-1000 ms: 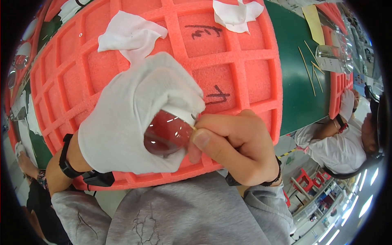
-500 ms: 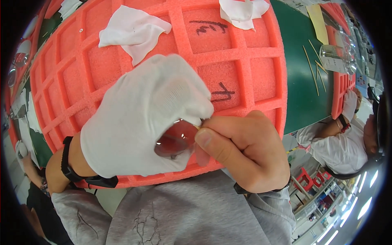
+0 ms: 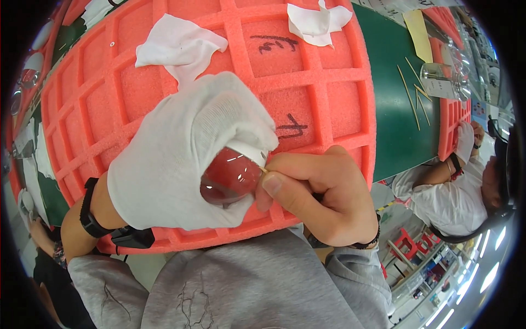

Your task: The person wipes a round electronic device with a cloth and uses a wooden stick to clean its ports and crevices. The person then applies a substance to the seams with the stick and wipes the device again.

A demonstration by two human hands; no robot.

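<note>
My left hand (image 3: 175, 159), in a white glove, is closed around a clear, glossy dome-shaped piece (image 3: 230, 178) with a white part along its upper edge. The red foam shows through the clear wall. My right hand (image 3: 329, 197) is bare and pinches a thin wooden stick (image 3: 264, 170) between thumb and forefinger. The stick's tip meets the dome's right edge beside the white part; whether it goes inside cannot be seen. Both hands are above a red foam tray (image 3: 342, 104) divided into square pockets.
Two white cloths (image 3: 183, 46) (image 3: 318, 24) lie on the tray's far side. To the right, the green tabletop (image 3: 386, 118) carries several thin sticks (image 3: 408, 90), a clear jar (image 3: 438, 82) and yellow paper (image 3: 418, 35). A co-worker (image 3: 449, 189) handles another red tray at right.
My left hand has turned the clear piece a little, so more of its dome and the white part show. My right fingers stay at its edge with the stick. The whole view has shifted slightly.
</note>
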